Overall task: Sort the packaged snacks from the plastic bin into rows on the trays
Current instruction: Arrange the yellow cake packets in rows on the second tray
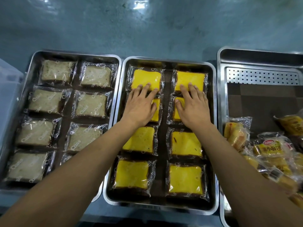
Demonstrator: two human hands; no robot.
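Observation:
The middle steel tray (213,128) holds two columns of clear-wrapped yellow cake slices (186,144). My left hand (141,107) lies flat with straight fingers over the second slice of the left column, its fingertips touching the far left slice (146,77). My right hand (191,107) lies flat the same way on the right column, fingertips on the far right slice (190,78). The left tray (35,63) holds two columns of pale brown bread slices (91,104). A translucent plastic bin (8,95) shows at the left edge.
The right tray (220,95) carries a perforated steel insert (262,76) at its far end and a loose pile of yellow snack packets (268,149) at its near end. All trays sit on a blue-grey surface (147,30).

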